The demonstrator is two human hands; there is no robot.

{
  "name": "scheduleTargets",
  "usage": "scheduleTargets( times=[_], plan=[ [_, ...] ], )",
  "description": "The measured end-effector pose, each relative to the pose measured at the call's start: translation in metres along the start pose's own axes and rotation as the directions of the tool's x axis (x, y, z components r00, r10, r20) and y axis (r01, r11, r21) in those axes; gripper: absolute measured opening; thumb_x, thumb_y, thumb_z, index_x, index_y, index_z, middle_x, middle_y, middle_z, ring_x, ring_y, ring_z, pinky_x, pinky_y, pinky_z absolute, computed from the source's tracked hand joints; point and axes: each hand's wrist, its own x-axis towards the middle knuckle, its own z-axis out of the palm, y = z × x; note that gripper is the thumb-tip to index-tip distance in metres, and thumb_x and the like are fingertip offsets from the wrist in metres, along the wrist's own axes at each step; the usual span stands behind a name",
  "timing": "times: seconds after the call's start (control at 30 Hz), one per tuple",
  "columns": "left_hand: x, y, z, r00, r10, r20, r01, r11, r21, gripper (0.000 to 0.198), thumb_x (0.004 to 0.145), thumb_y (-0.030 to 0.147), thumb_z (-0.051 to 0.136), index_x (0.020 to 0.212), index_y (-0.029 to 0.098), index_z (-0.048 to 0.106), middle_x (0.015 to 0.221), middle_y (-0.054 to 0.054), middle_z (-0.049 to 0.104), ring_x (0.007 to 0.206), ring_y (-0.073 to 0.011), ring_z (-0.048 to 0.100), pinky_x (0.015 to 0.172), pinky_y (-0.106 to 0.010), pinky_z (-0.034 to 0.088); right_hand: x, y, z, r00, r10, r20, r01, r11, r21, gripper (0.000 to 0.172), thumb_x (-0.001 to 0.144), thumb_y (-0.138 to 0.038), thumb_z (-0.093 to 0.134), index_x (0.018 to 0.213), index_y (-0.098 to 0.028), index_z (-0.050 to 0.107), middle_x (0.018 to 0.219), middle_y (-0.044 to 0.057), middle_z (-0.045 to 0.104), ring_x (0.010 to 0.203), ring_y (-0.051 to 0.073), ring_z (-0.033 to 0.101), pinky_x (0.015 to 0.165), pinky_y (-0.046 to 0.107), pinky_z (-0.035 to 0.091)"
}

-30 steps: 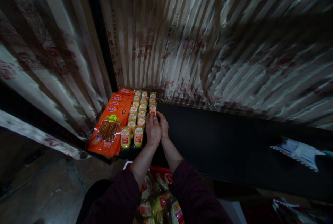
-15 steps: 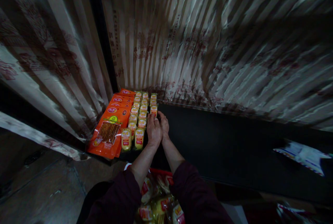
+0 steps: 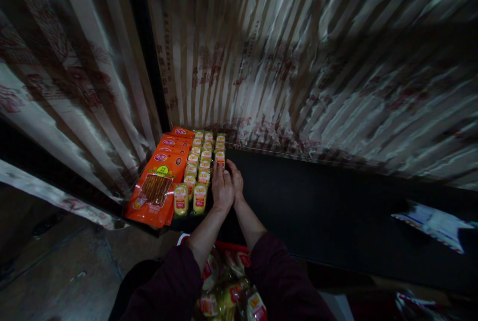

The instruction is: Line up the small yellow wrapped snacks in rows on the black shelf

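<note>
Small wrapped cakes [image 3: 199,196] in clear and yellow packets stand in columns on a black shelf [image 3: 298,196]. At the front of the third, shorter column is a wrapped cake [image 3: 220,158], pinched between my two hands. My left hand [image 3: 222,187] has its fingers along the packet's left and near side, close to the second column. Against its right side is my right hand [image 3: 236,181], fingers curled and thumb side toward the left hand. The packet's lower part is hidden behind my fingers.
Orange snack bags [image 3: 157,186] overlap left of the cakes. Below the shelf edge, a red-rimmed container [image 3: 224,245] holds several more wrapped cakes. A folded white-blue packet [image 3: 433,224] lies far right. Pleated printed curtain [image 3: 242,62] hangs behind, with a dark post [image 3: 145,42] at the corner.
Both hands stay at the third column, shifting very slightly; the front packet between them sits a touch further left and back.
</note>
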Motion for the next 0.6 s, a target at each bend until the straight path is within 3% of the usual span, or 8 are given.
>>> scheduleTargets(
  times=[0.37, 0.6],
  plan=[
    [-0.002, 0.003, -0.005, 0.998, -0.005, 0.055, 0.008, 0.998, -0.058, 0.046, 0.090, 0.025, 0.036, 0.132, 0.014, 0.051, 0.148, -0.010, 0.039, 0.140, -0.0180, 0.029, 0.118, -0.035, 0.018, -0.004, 0.000, -0.001, 1.000, -0.013, -0.012, 0.014, 0.988, 0.153, 0.043, 0.075, -0.025, 0.050, 0.117, -0.021, 0.061, 0.121, 0.006, 0.065, 0.112, 0.021, 0.059, 0.104, 0.038, 0.042],
    [-0.006, 0.004, -0.007, 0.997, 0.013, 0.080, -0.010, 0.999, -0.039, 0.049, 0.091, 0.026, 0.034, 0.134, 0.009, 0.047, 0.150, -0.014, 0.034, 0.142, -0.0185, 0.024, 0.119, -0.035, 0.014, -0.010, -0.005, -0.002, 0.999, -0.027, -0.042, 0.036, 0.976, 0.215, 0.043, 0.074, -0.022, 0.049, 0.115, -0.019, 0.061, 0.117, 0.008, 0.065, 0.107, 0.020, 0.061, 0.100, 0.035, 0.045]
  ],
)
